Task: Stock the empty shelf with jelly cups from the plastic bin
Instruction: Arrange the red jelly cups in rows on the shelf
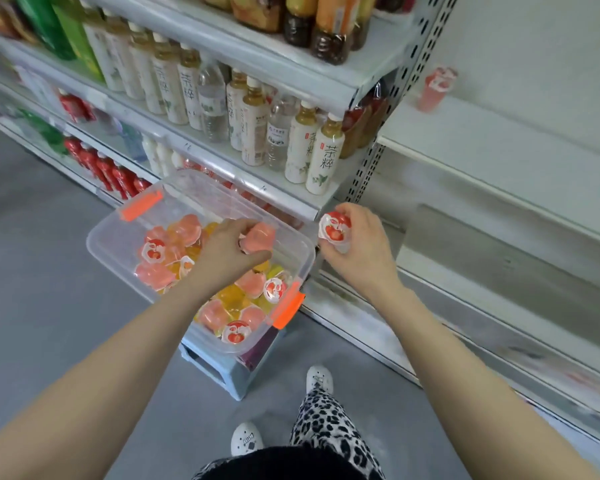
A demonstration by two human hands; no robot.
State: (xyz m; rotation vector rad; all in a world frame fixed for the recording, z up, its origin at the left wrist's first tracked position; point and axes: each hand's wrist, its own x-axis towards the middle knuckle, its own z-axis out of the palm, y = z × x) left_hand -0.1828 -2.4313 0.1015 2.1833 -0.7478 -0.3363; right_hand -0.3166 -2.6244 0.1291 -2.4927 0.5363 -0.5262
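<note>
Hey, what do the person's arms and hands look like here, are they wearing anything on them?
The left arm and right arm are bare; no sleeves show. The left hand and right hand wear no gloves, and no watch, bracelet or ring is visible. Lower down are leopard-print trousers, white clog-style shoes and a black top.

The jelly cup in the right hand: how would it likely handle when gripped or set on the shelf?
Probably light: the right hand holds the jelly cup with fingers alone. Its glossy plastic wall may be slippery. Small and tapered, it could tip if nudged, though the shelved cup stands on the empty shelf.
</note>
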